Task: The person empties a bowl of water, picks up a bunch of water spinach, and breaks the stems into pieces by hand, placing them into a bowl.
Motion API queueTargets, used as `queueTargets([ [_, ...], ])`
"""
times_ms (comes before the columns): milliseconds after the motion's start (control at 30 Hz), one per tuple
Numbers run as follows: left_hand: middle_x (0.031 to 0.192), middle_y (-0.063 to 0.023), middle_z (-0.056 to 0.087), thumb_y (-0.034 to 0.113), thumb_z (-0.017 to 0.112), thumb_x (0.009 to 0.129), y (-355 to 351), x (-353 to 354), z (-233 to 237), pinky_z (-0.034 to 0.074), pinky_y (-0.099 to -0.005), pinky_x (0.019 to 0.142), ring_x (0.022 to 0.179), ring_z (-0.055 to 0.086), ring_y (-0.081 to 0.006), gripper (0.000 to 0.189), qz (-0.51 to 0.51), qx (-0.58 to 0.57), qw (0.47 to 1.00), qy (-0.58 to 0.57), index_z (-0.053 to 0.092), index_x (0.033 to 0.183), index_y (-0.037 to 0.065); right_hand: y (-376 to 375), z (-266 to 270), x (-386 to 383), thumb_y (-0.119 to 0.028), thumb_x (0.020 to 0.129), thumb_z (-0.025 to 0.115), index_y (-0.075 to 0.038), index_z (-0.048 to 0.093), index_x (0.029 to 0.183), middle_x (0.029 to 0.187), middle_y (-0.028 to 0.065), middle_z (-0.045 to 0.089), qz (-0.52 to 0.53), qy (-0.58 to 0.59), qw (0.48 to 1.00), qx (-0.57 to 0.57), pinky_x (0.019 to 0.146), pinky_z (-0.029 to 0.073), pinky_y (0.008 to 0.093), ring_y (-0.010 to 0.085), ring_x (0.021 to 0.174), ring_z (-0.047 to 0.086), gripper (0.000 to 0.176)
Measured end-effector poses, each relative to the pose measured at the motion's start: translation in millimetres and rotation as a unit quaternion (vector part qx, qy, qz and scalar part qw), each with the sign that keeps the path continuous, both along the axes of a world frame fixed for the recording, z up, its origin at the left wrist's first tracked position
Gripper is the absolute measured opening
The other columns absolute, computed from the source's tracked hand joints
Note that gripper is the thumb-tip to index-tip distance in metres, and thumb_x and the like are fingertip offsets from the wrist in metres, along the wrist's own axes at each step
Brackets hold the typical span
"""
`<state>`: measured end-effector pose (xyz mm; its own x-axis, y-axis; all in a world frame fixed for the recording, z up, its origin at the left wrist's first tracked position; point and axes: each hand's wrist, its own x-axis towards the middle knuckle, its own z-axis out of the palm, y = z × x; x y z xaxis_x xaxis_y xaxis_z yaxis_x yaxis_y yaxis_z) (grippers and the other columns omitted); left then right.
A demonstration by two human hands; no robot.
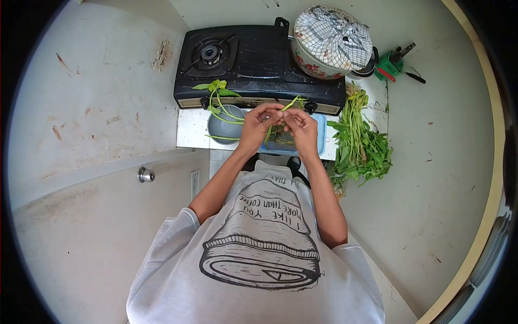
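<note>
My left hand point(259, 125) pinches a stem of leafy greens point(218, 108), which looks like water spinach. Its long thin stems and a few leaves trail to the left over a grey bowl point(222, 129). Close beside it, my right hand point(302, 128) has its fingertips closed on the same stem, whose short end pokes up between both hands. Below the hands lies a blue tray point(322, 141) with some plant bits in it, partly covered by my fingers. A large bundle of the greens point(362, 143) rests at the right edge of the counter.
A black two-burner gas stove point(259, 59) stands behind the hands. On its right burner sits a floral pot point(318, 67) topped by a checked cloth point(332, 38). A green basket point(389, 63) with knives is at the back right. A door knob point(145, 174) juts out at left.
</note>
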<state>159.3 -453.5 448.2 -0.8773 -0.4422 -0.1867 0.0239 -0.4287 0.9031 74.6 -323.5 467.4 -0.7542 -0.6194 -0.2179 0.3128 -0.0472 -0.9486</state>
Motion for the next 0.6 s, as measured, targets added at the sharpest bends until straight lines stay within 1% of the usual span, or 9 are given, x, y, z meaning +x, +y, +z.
queueTargets([
  [67,0.110,-0.0056,0.070,0.009,0.072,0.095,3.0,2.0,-4.1,0.053,-0.0287,0.088,0.101,0.064,-0.0113,0.021,0.010,-0.031,0.999,-0.006,0.071,0.115,0.001,3.4,-0.3,2.7,-0.011,0.100,0.066,0.000,0.070,0.107,0.089,0.0038,0.072,0.001,-0.010,1.000,0.003,0.065,0.047,0.0223,0.0077,0.075,0.063,0.014],
  [167,0.104,-0.0054,0.069,0.009,0.074,0.093,8.8,7.7,5.6,0.050,-0.0292,0.089,0.098,0.062,-0.0113,0.020,0.032,-0.101,0.994,-0.016,0.073,0.111,0.001,10.5,-3.2,8.6,-0.011,0.099,0.067,0.000,0.071,0.106,0.088,0.0041,0.071,0.010,-0.031,0.999,0.005,0.064,0.046,0.0224,0.0079,0.073,0.062,0.014],
  [267,0.101,-0.0048,0.066,0.006,0.073,0.092,17.0,9.9,1.1,0.050,-0.0252,0.083,0.088,0.063,-0.0099,0.016,0.054,-0.102,0.993,0.010,0.075,0.108,0.001,15.8,-7.3,11.2,-0.013,0.098,0.068,-0.001,0.071,0.106,0.087,0.0044,0.071,0.014,-0.070,0.997,0.005,0.061,0.044,0.0218,0.0080,0.071,0.061,0.014],
  [333,0.101,-0.0045,0.065,0.006,0.073,0.092,21.1,14.0,-1.2,0.050,-0.0256,0.082,0.087,0.062,-0.0100,0.017,0.061,-0.090,0.994,0.004,0.075,0.108,0.001,19.1,-12.3,11.9,-0.014,0.097,0.070,-0.002,0.071,0.106,0.088,0.0047,0.071,0.020,-0.106,0.994,0.009,0.058,0.042,0.0213,0.0082,0.070,0.060,0.015],
  [433,0.100,-0.0040,0.063,0.006,0.073,0.092,27.9,17.9,-1.3,0.050,-0.0256,0.081,0.085,0.062,-0.0101,0.017,0.074,-0.075,0.994,-0.006,0.075,0.109,0.000,21.5,-14.4,9.9,-0.016,0.096,0.071,-0.003,0.071,0.105,0.089,0.0047,0.070,0.032,-0.194,0.980,-0.017,0.055,0.039,0.0203,0.0087,0.069,0.059,0.016],
  [467,0.099,-0.0039,0.062,0.006,0.073,0.092,30.2,18.6,-1.2,0.050,-0.0256,0.080,0.085,0.061,-0.0101,0.017,0.080,-0.070,0.994,-0.008,0.075,0.109,0.000,22.3,-13.7,8.4,-0.015,0.096,0.071,-0.003,0.071,0.105,0.089,0.0046,0.069,0.043,-0.198,0.979,-0.010,0.054,0.039,0.0200,0.0089,0.069,0.059,0.015],
  [533,0.098,-0.0036,0.061,0.006,0.073,0.093,32.9,19.4,-3.5,0.050,-0.0248,0.078,0.083,0.061,-0.0100,0.017,0.092,-0.101,0.991,0.001,0.075,0.109,0.000,24.0,-11.7,4.5,-0.014,0.095,0.071,-0.003,0.071,0.105,0.089,0.0045,0.069,0.065,-0.207,0.976,0.003,0.054,0.038,0.0194,0.0094,0.068,0.058,0.015],
  [600,0.098,-0.0034,0.060,0.006,0.073,0.093,36.5,20.1,-0.5,0.050,-0.0248,0.078,0.083,0.060,-0.0100,0.017,0.098,-0.111,0.989,0.003,0.075,0.109,0.000,26.6,-11.7,-1.2,-0.014,0.095,0.070,-0.004,0.070,0.105,0.089,0.0046,0.069,0.087,-0.257,0.962,0.007,0.053,0.038,0.0188,0.0096,0.067,0.058,0.014],
])
